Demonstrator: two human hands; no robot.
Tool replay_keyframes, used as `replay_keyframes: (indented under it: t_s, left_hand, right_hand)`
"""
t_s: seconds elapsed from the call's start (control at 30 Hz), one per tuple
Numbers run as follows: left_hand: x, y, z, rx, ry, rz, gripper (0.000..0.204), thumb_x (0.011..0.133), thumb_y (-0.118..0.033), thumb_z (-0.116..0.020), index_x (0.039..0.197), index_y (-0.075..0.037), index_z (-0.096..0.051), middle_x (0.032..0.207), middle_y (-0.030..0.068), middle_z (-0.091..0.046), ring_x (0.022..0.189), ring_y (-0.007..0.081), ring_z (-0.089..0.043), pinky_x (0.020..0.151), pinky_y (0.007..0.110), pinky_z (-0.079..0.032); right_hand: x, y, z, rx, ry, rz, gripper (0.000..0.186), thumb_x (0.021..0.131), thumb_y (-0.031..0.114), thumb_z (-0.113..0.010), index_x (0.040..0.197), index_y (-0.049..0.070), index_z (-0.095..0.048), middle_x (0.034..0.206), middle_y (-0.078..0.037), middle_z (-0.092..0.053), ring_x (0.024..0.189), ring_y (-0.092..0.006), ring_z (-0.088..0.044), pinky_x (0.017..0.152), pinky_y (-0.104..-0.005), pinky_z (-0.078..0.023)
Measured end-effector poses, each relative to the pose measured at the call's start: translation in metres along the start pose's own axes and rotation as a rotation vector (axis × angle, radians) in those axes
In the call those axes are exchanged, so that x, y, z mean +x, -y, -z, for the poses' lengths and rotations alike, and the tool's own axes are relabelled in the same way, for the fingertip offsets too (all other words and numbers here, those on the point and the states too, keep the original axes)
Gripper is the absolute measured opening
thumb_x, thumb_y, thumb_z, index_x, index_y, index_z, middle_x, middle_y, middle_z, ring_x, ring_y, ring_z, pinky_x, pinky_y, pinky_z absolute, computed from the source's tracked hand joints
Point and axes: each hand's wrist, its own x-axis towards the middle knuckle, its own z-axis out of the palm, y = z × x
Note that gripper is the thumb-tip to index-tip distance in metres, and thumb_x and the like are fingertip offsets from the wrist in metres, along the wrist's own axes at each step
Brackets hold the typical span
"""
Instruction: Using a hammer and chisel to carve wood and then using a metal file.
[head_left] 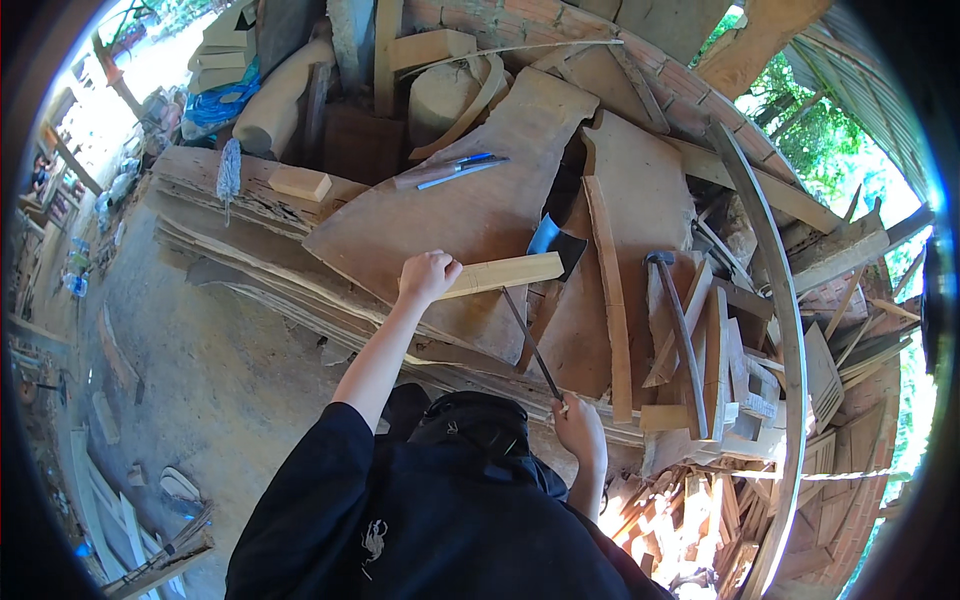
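Observation:
My left hand (430, 276) is closed around the left end of a pale, squared wooden block (510, 271), which lies across a large brown plank. In my right hand (580, 428), lower and to the right, is a long, thin, dark file-like tool (532, 345). Its far tip meets or nearly meets the block's near edge; whether they touch I cannot tell. Just beyond the block's right end is a curled blue and black sheet (556, 246). Farther back on the plank (420, 215) lie slim blue and silver tools (462, 171).
A hammer-like tool (680, 345) with a long handle leans among offcuts at right. One small wood block (300, 183) sits on stacked slabs at left. A long curved strip (785, 340) arches along the right side. Wood scraps (700, 520) fill the lower right.

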Motion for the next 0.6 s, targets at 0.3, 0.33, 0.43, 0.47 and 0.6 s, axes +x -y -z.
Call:
replay_keyframes:
  t_s: [0.3,0.33,0.43,0.47,0.6]
  left_hand:
    - [-0.002,0.008,-0.005,-0.007,-0.072,-0.094,0.028,0.076,-0.027,-0.055,0.058,-0.007,-0.057,0.065,0.0094,-0.06,0.056,0.0299,-0.058,0.051,0.041,-0.048]
    - [-0.003,0.006,-0.004,-0.008,-0.067,-0.087,0.028,0.076,-0.027,-0.055,0.058,-0.007,-0.057,0.065,0.0094,-0.06,0.056,0.0299,-0.058,0.051,0.041,-0.048]
    - [-0.002,0.003,0.0,-0.052,-0.085,-0.086,0.026,0.076,-0.027,-0.057,0.058,-0.007,-0.057,0.065,0.0093,-0.06,0.057,0.0291,-0.059,0.052,0.04,-0.048]
    - [-0.003,0.004,0.0,-0.057,-0.095,-0.098,0.025,0.075,-0.026,-0.057,0.059,-0.007,-0.057,0.064,0.0092,-0.06,0.058,0.0287,-0.059,0.052,0.04,-0.048]
    - [-0.004,0.008,-0.002,-0.06,-0.085,-0.049,0.023,0.075,-0.025,-0.058,0.06,-0.007,-0.057,0.064,0.0086,-0.059,0.06,0.0275,-0.059,0.054,0.039,-0.048]
  right_hand:
    - [0.014,-0.003,0.009,-0.045,-0.064,0.009,0.028,0.086,0.026,-0.047,0.079,0.0,-0.055,0.076,-0.024,-0.059,0.077,-0.0412,-0.056,0.068,-0.0494,-0.042]
    - [0.013,0.002,0.014,-0.058,-0.041,-0.036,0.028,0.086,0.026,-0.047,0.078,0.0,-0.055,0.076,-0.024,-0.059,0.077,-0.041,-0.057,0.068,-0.0494,-0.042]
    - [0.014,0.004,0.008,-0.049,-0.029,-0.009,0.028,0.086,0.025,-0.047,0.078,0.0,-0.055,0.075,-0.024,-0.059,0.077,-0.0407,-0.057,0.068,-0.0495,-0.042]
    - [0.016,0.003,0.004,-0.024,-0.048,0.062,0.028,0.086,0.025,-0.047,0.077,0.0,-0.055,0.075,-0.024,-0.059,0.076,-0.0406,-0.057,0.067,-0.0497,-0.042]
    - [0.021,0.016,-0.004,0.06,0.091,0.117,0.027,0.086,0.023,-0.048,0.077,-0.002,-0.054,0.074,-0.026,-0.057,0.075,-0.0437,-0.055,0.067,-0.0507,-0.041]
